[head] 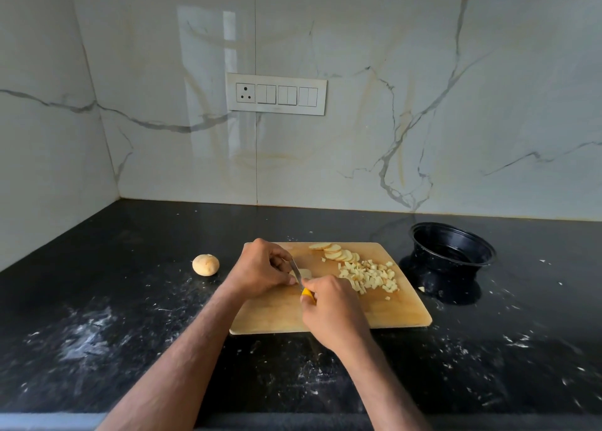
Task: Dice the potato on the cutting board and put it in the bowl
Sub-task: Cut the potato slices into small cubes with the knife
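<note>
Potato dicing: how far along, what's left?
Done: a pile of diced potato lies on the cutting board. In hand: the right hand holds the knife over a potato piece steadied by the left hand. Left: a fanned row of potato slices is uncut, the bowl looks empty, and a potato end sits on the counter.

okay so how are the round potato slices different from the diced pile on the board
The round slices are flat discs overlapping in a row at the cutting board's far edge; the diced pile is small cubes heaped loosely nearer the bowl. Slices show darker rims; dice look mostly pale. Both are cut potato on the board.
</note>
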A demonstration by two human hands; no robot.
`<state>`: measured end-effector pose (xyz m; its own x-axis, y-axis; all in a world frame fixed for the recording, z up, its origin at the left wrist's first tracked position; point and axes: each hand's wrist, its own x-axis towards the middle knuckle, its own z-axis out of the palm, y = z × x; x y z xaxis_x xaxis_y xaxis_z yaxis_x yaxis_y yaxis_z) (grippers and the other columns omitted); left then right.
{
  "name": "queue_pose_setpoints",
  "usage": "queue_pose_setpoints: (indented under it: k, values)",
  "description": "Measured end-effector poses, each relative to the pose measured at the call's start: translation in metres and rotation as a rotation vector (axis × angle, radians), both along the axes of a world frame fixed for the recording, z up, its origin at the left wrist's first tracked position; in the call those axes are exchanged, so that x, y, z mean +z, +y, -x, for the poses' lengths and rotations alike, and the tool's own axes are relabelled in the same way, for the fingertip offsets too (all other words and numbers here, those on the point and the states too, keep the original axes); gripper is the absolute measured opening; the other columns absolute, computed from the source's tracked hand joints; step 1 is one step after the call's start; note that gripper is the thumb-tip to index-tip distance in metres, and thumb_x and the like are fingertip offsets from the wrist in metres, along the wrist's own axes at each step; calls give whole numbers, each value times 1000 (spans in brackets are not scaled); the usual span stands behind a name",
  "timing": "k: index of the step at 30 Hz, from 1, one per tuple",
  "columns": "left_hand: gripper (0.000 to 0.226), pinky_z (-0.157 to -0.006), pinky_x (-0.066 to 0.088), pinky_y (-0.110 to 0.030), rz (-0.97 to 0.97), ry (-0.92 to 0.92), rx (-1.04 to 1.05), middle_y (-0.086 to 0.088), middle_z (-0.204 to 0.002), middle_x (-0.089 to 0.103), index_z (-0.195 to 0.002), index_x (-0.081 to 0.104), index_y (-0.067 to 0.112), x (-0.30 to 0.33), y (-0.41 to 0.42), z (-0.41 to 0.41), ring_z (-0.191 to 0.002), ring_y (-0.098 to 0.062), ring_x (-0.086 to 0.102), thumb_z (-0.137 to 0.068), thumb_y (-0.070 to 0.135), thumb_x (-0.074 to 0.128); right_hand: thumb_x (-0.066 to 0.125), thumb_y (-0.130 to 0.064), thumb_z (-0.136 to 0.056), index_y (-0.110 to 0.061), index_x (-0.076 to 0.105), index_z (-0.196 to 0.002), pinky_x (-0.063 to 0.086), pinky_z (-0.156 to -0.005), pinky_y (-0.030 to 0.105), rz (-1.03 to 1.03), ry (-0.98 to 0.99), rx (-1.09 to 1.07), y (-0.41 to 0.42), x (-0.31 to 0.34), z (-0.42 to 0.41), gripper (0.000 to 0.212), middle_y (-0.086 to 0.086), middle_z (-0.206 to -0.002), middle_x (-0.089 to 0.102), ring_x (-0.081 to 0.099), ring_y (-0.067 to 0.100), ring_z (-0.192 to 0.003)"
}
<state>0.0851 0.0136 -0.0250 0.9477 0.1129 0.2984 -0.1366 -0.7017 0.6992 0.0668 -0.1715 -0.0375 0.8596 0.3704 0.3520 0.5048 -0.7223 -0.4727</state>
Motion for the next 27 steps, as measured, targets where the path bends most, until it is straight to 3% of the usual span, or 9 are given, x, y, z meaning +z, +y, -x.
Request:
queue_pose_setpoints:
  k: [5, 11, 15, 18, 20, 22, 24, 27]
  values:
    - [51, -71, 52, -10, 1, 26, -8, 10, -71, 75, -111, 76, 12, 0, 1, -1, -71, -3, 70, -64, 13, 96, 65, -19, -93, -17, 71, -122, 38, -51, 9, 21, -37, 11, 1, 4, 3, 29, -3, -100, 73, 55, 4, -68]
    - [45, -84, 50, -9, -50, 49, -9, 10, -73, 75, -113, 77, 14, 2, 0, -3, -75, 2, 69, -70, 12, 92, 64, -14, -91, -12, 69, -118, 49, -62, 26, 87, 15, 1, 10, 13, -2, 28, 2, -106, 72, 58, 14, -75]
    - [42, -79, 52, -10, -18, 59, -19, 7, -73, 76, -112, 77, 10, 1, -2, -2, -74, -2, 70, -72, 7, 90, 62, -13, -92, -11, 68, -115, 55, -69, 33, 119, 41, 7, 11, 17, -5, 24, 4, -109, 70, 65, 21, -86]
    - [36, -76, 56, -17, 19, 47, -36, -2, -74, 76, -106, 79, 10, 0, -1, 0, -69, -4, 67, -72, 2, 88, 62, -14, -92, -10, 69, -115, 59, -69, 34, 125, 42, 28, 7, 17, -1, 24, 3, -112, 71, 67, 19, -84]
    - [30, -82, 58, -32, 26, 48, -59, -10, -75, 76, -101, 81, 11, 1, 0, 0, -70, -9, 63, -73, -1, 86, 61, -14, -92, -9, 71, -108, 59, -68, 35, 154, 39, 38, 2, 17, 4, 19, 3, -106, 72, 67, 18, -80]
    - [26, -83, 58, -41, 6, 46, -80, -10, -74, 74, -97, 82, 13, 0, -1, 0, -69, -14, 60, -75, 0, 85, 59, -14, -92, -8, 72, -96, 52, -55, 26, 193, 45, 69, -6, 13, 7, 15, 3, -107, 73, 62, 12, -67]
    - [25, -82, 58, -42, -41, 43, -74, 0, -75, 73, -97, 83, 17, 0, -3, 1, -73, -21, 65, -77, 2, 84, 59, -16, -94, -8, 71, -92, 31, -42, 11, 206, 56, 104, -16, 11, 10, 15, 0, -115, 72, 48, 3, -54]
    - [23, -85, 59, -34, -64, 48, -64, 9, -80, 74, -95, 82, 19, 1, -5, 1, -82, -13, 69, -78, 4, 84, 61, -15, -94, -17, 50, -59, 33, -41, 12, 203, 86, 164, -32, 14, 14, 37, 0, -116, 73, 46, 1, -46]
